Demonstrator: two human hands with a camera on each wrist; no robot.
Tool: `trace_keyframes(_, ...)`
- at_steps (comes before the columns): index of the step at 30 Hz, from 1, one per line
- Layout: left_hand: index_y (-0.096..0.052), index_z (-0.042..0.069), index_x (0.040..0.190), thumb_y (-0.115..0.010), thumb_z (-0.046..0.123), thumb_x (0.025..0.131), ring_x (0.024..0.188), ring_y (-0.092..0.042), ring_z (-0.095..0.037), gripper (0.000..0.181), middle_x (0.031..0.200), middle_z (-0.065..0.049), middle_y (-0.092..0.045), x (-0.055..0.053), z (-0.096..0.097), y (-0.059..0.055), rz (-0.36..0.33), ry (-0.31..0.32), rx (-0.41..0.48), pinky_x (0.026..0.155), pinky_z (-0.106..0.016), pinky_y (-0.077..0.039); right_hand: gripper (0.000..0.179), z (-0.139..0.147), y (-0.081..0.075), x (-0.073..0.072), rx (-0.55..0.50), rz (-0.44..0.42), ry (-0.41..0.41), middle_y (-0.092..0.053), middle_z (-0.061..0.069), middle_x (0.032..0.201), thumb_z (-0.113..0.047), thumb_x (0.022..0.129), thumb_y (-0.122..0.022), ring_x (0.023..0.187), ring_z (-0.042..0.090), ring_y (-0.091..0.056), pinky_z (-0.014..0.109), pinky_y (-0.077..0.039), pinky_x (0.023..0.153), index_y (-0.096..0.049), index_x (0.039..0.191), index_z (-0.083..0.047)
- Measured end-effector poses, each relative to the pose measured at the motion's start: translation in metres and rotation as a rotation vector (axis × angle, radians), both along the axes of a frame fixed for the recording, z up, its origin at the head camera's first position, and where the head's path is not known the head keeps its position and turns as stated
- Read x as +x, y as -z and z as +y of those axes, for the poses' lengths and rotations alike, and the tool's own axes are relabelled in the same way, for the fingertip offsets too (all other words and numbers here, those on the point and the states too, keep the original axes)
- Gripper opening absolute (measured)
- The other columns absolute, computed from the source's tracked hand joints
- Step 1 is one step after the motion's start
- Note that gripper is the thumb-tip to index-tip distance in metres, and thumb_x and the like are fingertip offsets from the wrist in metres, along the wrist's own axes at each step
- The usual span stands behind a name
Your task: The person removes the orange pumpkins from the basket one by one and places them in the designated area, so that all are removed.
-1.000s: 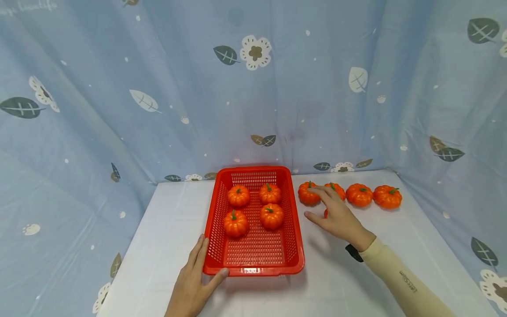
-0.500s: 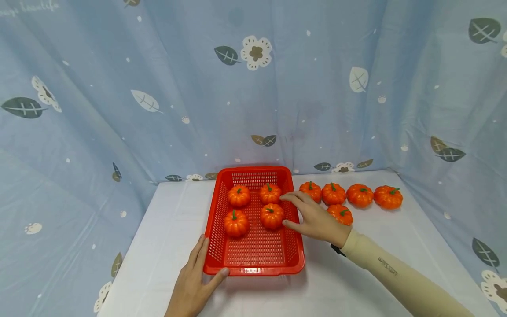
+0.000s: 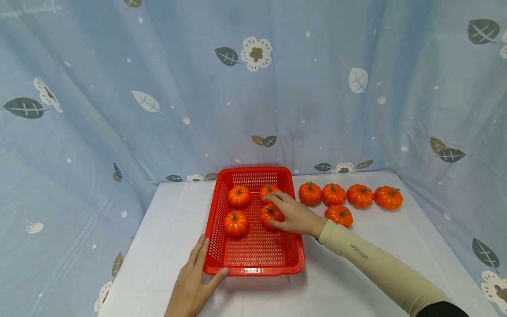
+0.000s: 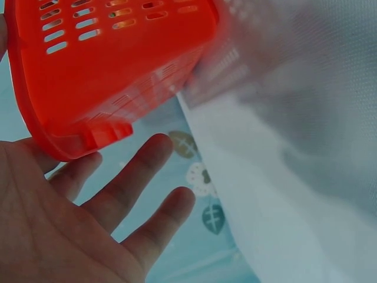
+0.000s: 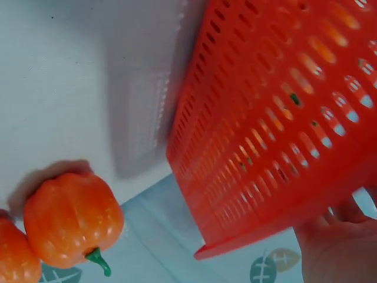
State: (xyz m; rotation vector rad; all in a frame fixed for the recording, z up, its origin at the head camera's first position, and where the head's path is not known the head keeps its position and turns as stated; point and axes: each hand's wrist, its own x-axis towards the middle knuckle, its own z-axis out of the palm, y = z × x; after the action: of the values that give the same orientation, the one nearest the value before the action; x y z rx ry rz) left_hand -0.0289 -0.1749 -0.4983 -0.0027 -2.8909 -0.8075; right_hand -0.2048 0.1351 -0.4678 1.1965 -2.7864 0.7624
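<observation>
Head view: near-right pumpkin (image 3: 268, 216) in basket (image 3: 255, 255), partly under right hand (image 3: 296, 216)

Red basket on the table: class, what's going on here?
A person's left hand touches the near left corner of the red basket. The right hand is over the near right pumpkin inside; whether it grips it is unclear. Four pumpkins sit in the basket, five others on the white table.

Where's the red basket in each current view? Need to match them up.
Head: red basket in the lower half, near the middle, seen whole from above.
Left wrist: upper left, cut off by the top edge.
Right wrist: right half, cut off by the top and right edges.
Shared landmark: blue leaf-print curtain.
</observation>
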Motion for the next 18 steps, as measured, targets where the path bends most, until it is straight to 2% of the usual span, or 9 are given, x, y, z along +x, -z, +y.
trace_keyframes(8, -0.026, 0.020, 0.163, -0.070, 0.065, 0.086, 0.133, -0.051, -0.037, 0.100, 0.167, 0.002, -0.021, 0.000, 0.000, -0.001, 0.014, 0.003, -0.009, 0.100, -0.061, -0.046, 0.064, -0.011, 0.005, -0.010, 0.070, 0.039, -0.086, -0.049, 0.008, 0.142, -0.031, 0.090, -0.079, 0.128, 0.024, -0.050, 0.038, -0.053, 0.098, -0.051, 0.145, -0.014)
trace_keyframes(18, -0.026, 0.019, 0.162, -0.071, 0.063, 0.086, 0.134, -0.050, -0.037, 0.099, 0.167, 0.004, -0.020, 0.000, -0.001, 0.001, 0.026, 0.014, 0.001, 0.100, -0.060, -0.046, 0.066, -0.024, 0.007, -0.020, 0.263, -0.022, -0.046, -0.051, 0.016, 0.138, -0.035, 0.084, -0.084, 0.118, 0.028, -0.057, 0.042, -0.055, 0.095, -0.056, 0.139, -0.012)
